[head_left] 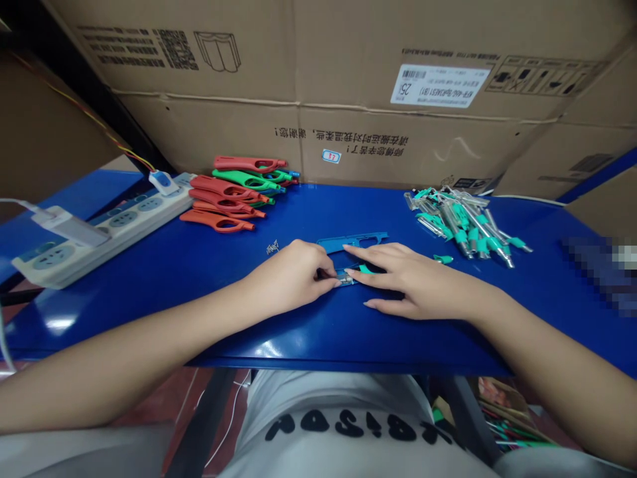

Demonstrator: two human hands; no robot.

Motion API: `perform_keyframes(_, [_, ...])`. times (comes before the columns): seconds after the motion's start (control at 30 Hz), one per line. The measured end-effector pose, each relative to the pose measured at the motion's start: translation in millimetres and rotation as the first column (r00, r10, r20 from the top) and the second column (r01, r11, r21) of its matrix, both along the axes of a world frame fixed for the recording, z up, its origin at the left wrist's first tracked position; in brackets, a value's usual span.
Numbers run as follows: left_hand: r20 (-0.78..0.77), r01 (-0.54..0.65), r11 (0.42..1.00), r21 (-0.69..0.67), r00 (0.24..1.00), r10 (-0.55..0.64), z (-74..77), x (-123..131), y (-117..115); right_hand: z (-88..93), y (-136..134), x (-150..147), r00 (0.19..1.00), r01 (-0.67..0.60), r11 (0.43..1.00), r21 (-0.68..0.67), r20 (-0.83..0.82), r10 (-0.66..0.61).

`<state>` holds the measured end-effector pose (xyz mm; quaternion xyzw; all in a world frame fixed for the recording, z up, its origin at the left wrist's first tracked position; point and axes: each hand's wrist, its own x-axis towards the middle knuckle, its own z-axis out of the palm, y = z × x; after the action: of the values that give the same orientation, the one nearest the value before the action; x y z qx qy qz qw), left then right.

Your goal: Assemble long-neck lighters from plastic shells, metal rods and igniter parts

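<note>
On the blue table my two hands meet over a small assembly. My left hand is curled, its fingertips pinched on a small metal part. My right hand lies flat with fingers stretched, pressing on a piece with a teal tip. Just beyond the fingers lies a blue plastic handle shell. A tiny metal spring rests to the left of my left hand.
Red and green plastic handles are stacked at the back left. A heap of metal and teal inserts lies at the back right. A white power strip runs along the left. Cardboard boxes wall off the back.
</note>
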<state>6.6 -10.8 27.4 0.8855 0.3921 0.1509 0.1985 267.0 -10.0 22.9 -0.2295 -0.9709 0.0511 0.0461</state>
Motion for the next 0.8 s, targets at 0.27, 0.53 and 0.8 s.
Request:
perform_keyframes(0.27, [-0.004,-0.001,1.000,-0.016,1.000,0.001,2.9,0,-1,-0.9,9,7,0.994,0.070,0.989,-0.131,-0.072,-0.079])
perform_keyframes(0.53, [0.042,0.026,0.989,0.146,0.999,-0.033,4.1,0,-8,-0.8,23,12,0.936,0.080,0.955,-0.286,-0.308,-0.170])
perform_keyframes(0.8, [-0.077,0.254,0.949,0.188,0.967,-0.243,-8.2,5,-10,-3.6,22,11,0.950,0.112,0.930,-0.351,-0.238,-0.204])
